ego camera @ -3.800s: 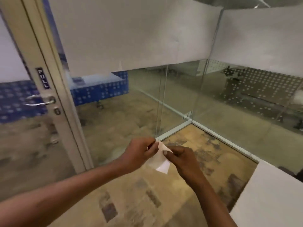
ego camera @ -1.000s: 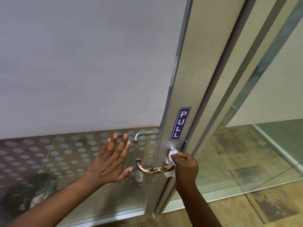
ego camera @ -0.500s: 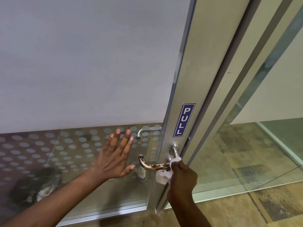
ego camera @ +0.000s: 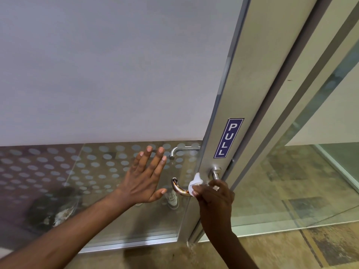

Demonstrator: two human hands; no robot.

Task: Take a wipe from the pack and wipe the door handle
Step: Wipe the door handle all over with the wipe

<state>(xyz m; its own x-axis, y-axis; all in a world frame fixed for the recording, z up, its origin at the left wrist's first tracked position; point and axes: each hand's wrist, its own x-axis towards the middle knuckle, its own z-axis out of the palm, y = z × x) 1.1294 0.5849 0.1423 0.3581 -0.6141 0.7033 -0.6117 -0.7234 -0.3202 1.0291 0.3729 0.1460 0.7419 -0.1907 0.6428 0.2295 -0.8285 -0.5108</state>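
A shiny metal lever door handle (ego camera: 177, 188) sticks out to the left from the door's metal stile, under a blue PULL sign (ego camera: 228, 138). My right hand (ego camera: 214, 199) is shut on a crumpled white wipe (ego camera: 195, 182) and presses it around the middle of the lever. The handle's curved left end and its round base (ego camera: 215, 171) still show. My left hand (ego camera: 146, 179) lies flat with fingers spread on the glass door pane (ego camera: 93, 171), just left of the handle. The wipe pack is not in view.
The door's upper glass is frosted and its lower band carries frosted dots. A second handle (ego camera: 182, 150) shows through the glass on the far side. The metal door frame (ego camera: 275, 113) and a fixed glass wall (ego camera: 310, 171) stand to the right, above patterned carpet.
My right hand has slid the wipe leftward along the lever, from its base towards the middle. My left hand stays flat on the glass. Earlier, both hands held the wipe away from the door.
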